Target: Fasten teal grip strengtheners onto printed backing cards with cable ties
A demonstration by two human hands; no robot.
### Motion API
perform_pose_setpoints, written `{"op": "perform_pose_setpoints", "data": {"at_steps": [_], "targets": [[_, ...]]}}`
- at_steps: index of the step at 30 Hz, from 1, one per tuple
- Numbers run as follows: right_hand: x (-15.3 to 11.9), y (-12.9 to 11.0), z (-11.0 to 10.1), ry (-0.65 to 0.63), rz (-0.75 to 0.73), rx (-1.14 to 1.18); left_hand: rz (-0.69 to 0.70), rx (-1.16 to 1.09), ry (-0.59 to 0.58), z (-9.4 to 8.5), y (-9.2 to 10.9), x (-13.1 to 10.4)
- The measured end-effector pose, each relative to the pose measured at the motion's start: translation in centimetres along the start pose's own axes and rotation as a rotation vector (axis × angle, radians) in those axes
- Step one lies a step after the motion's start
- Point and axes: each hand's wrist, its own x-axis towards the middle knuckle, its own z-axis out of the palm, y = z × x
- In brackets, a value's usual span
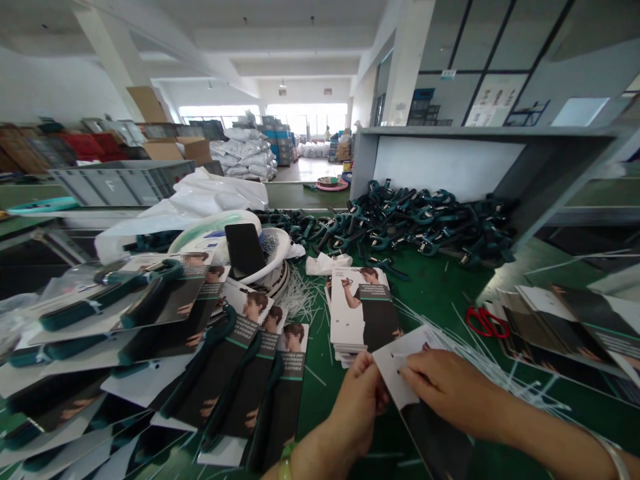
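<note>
My left hand is closed on the left edge of a printed backing card, tilted above the green table. My right hand is over the card's upper part, fingers pinched beside its small punched holes; whatever is between them is hidden. Just beyond is a stack of similar cards. White plastic ties lie to the right of my right hand. On my left, dark green hand grip strengtheners lie on cards in overlapping rows.
A heap of loose hand grips spills from a grey open box. Behind the carded rows, a phone rests on a white bowl of small metal parts. Red-handled scissors lie beside more cards at right.
</note>
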Motion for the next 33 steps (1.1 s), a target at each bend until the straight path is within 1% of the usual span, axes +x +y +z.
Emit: {"op": "perform_pose_setpoints", "data": {"at_steps": [3, 6, 8, 10, 12, 13, 14, 16, 18, 22, 24, 26, 28, 33], "targets": [[-0.3, 0.4, 0.6, -0.123, 0.052, 0.299, 0.021, 0.084, 0.0, -0.2, -0.8, -0.3], [-0.6, 0.8, 1.6, -0.232, 0.217, 0.612, 0.035, 0.177, 0.017, -0.2, -1.4, -0.5], [-0.8, 1.0, 2.2, -0.275, 0.304, 0.7, -0.024, 0.193, 0.026, -0.4, -1.6, -0.5], [-0.9, 1.2, 2.7, -0.288, 0.316, 0.687, -0.173, 0.144, 0.005, -0.8, -1.5, -0.4], [-1.0, 1.3, 3.0, -0.284, 0.281, 0.645, -0.346, 0.058, -0.037, -1.2, -1.5, -0.3], [-1.0, 1.3, 3.1, -0.281, 0.262, 0.635, -0.408, 0.01, -0.066, -1.4, -1.5, -0.2], [-1.1, 1.4, 3.2, -0.276, 0.246, 0.631, -0.436, -0.031, -0.096, -1.6, -1.5, -0.2], [-1.1, 1.6, 3.3, -0.256, 0.225, 0.624, -0.415, -0.099, -0.145, -1.8, -1.8, -0.2], [-1.0, 1.9, 3.6, -0.235, 0.213, 0.604, -0.355, -0.153, -0.162, -1.8, -2.3, -0.1], [-0.9, 2.3, 4.0, -0.2, 0.203, 0.55, -0.271, -0.251, -0.113, -1.4, -3.5, 0.1], [-0.8, 2.3, 3.9, -0.212, 0.194, 0.561, -0.205, -0.248, -0.09, -1.2, -3.8, 0.2], [-0.9, 2.1, 3.6, -0.242, 0.187, 0.605, -0.164, -0.2, -0.06, -1.1, -3.9, 0.3], [-1.0, 2.0, 3.3, -0.265, 0.195, 0.645, -0.183, -0.153, -0.054, -1.2, -3.7, 0.3], [-1.1, 2.3, 3.3, -0.217, 0.198, 0.657, -0.311, -0.191, -0.163, -1.8, -3.2, 0.3]]}}
